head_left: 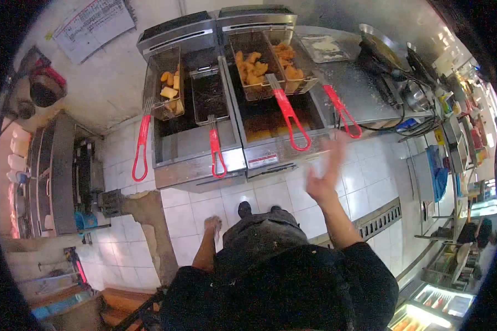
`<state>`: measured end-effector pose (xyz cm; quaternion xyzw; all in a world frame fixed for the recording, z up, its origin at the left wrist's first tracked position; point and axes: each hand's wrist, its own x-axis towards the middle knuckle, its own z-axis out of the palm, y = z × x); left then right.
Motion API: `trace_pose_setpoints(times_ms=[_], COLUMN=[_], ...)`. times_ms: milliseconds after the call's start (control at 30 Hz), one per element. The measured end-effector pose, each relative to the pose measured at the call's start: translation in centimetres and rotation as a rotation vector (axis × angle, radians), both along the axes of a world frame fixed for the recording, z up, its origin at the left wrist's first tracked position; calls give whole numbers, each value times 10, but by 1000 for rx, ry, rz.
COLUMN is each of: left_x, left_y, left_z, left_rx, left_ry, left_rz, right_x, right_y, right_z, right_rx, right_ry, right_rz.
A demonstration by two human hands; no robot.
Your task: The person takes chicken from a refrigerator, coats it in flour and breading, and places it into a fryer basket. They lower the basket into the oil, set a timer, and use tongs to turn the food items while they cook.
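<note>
My right hand [327, 175] is raised in front of the right fryer, fingers apart and slightly blurred, below the red handle [342, 110] of the rightmost basket. It holds nothing. My left hand [212, 225] hangs low beside my dark apron, its fingers curled round something pale that I cannot make out. Two baskets of browned fried pieces [251, 69] hang over the right fryer [281, 132]. On the left fryer [199, 149], one basket holds yellow pieces [170, 91]; beside it sits a dark basket [209, 96] with a red handle [216, 154].
A steel counter [359, 99] to the right bears a tray [324, 48], pans [384, 52] and black cables [425, 124]. Shelving [55, 171] stands at the left. A floor drain grate [380, 222] runs at the right of my feet.
</note>
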<state>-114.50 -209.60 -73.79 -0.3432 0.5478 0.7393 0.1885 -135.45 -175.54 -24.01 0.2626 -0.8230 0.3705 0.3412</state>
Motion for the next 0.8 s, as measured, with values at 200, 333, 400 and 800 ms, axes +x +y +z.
trace_pose_setpoints(times_ms=[200,333,400,800], left_x=[-28,-22,-1,-9], left_y=[9,15,16,25], left_z=[28,70,44,76], left_rx=[-234,-623,107,80], left_ry=[39,37,-169,-256], left_rz=[-5,-593,163,279], right_x=[-6,-20,-17,-29], right_y=[-11,-10,-10,-14], right_z=[19,-10,5,-5], right_rx=[49,445,264,461], right_ry=[125,-229,-152,-322], right_rz=[-63,144,125,162])
